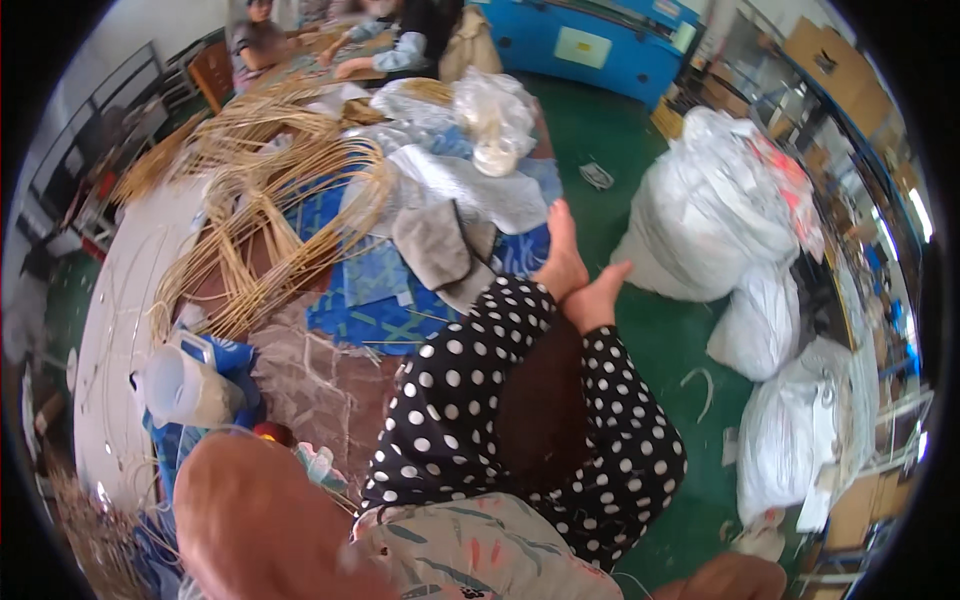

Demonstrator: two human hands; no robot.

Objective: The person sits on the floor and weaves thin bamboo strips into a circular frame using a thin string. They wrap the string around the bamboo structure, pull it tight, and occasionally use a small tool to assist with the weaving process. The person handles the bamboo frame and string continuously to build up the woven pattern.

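Large and blurred, my left hand (255, 520) is raised close at the lower left, its fingers not distinguishable. Only a rounded bit of my right hand or arm (725, 578) shows at the lower right edge, fingers hidden. Whether either one holds anything cannot be made out. A thin pale strand (632, 582) curves near the right one. Just beyond my left hand stands a translucent plastic jug (185, 388) beside blue cloth (235, 357). Farther off, bundles of long tan cane-like strands (265, 235) lie looped on the table. A grey cloth (432, 243) rests on blue patterned fabric (375, 275).
My legs in dotted trousers (435, 400) stretch ahead, bare feet (565, 255) crossed. Full white sacks (700, 215) stand on the green floor (640, 350) to the right, near shelving. People (400, 45) sit at the table's far end, before a blue machine (590, 50).
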